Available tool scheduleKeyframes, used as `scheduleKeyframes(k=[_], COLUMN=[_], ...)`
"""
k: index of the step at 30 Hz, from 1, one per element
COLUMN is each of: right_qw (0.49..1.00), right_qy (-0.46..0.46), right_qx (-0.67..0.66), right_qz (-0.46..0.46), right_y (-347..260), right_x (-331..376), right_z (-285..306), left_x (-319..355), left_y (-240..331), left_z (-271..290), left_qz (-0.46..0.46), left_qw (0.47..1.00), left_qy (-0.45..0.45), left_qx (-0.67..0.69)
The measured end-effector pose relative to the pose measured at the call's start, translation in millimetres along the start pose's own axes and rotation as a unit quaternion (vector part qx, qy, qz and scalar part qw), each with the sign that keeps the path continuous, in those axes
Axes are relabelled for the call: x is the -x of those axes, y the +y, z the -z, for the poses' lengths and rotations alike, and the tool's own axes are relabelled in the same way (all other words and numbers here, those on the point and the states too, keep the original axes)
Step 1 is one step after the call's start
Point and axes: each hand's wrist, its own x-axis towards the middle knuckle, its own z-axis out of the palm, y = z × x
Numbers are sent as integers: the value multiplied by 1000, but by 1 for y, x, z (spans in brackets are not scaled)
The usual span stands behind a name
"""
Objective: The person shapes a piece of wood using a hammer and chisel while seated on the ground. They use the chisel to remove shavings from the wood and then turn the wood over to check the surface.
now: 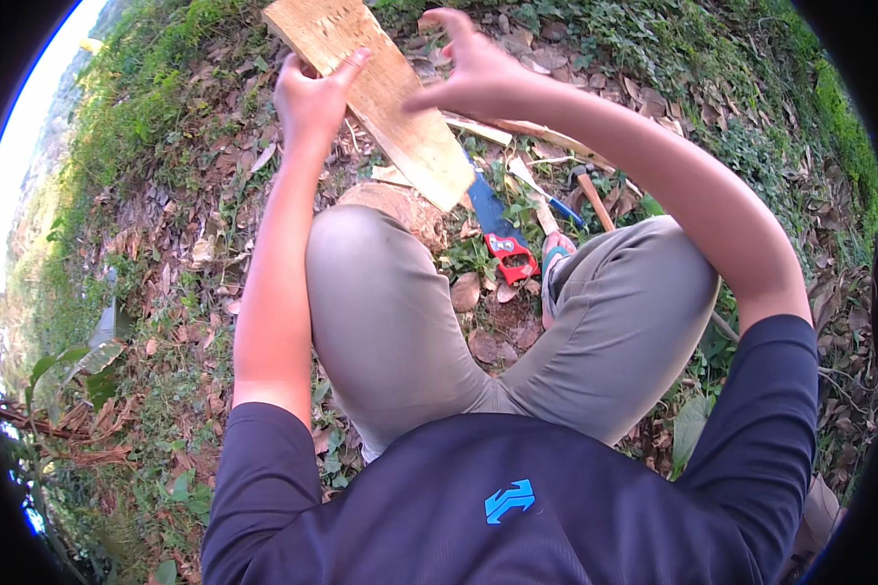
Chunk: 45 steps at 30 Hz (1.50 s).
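A pale wooden board (pixel 385 88) is held up at a slant, its lower end over a cut log (pixel 400 205) near my left knee. My left hand (pixel 312 102) grips the board's left edge, thumb laid on its face and the other fingers behind it. On the board's right side, my right hand (pixel 473 73) is raised with its fingers spread apart, holding nothing. Whether its thumb tip touches the board I cannot tell. Beneath the board lies a handsaw (pixel 502 229) with a blue blade and red handle, partly hidden by the board.
Right of the saw lie a hammer (pixel 592 195) with a wooden handle and a blue-handled tool (pixel 556 203). Wood strips (pixel 546 132) lie behind them. My sandalled foot (pixel 554 258) is close to the saw handle. Dry leaves and green plants cover the ground.
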Motion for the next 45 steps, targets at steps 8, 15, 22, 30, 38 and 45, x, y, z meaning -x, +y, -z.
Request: scheduleKeyframes(k=[8, 15, 22, 30, 38, 45], right_qw=[996, 863, 644, 716, 775, 818], right_qy=[-16, -244, -298, -215, -186, -220], right_qx=[-33, -442, -703, -654, -583, -494], right_qz=[77, 26, -47, -118, -157, -197], right_y=[-5, 19, 20, 14, 13, 20], right_x=[-39, -41, -30, -33, -46, -48], right_z=[-61, -6, 19, 12, -2, -7], left_x=[-4, -1, 0, 7, 0, -3], left_y=[-9, 22, 22, 35, 16, -2], left_z=[1, 12, -14, -13, -9, -7], left_qz=[5, 59, 65, 57, 188, 204], left_qw=[996, 968, 965, 966, 950, 945], left_qy=[41, -92, -147, -146, -110, -148], left_qx=[81, 227, 208, 205, 221, 208])
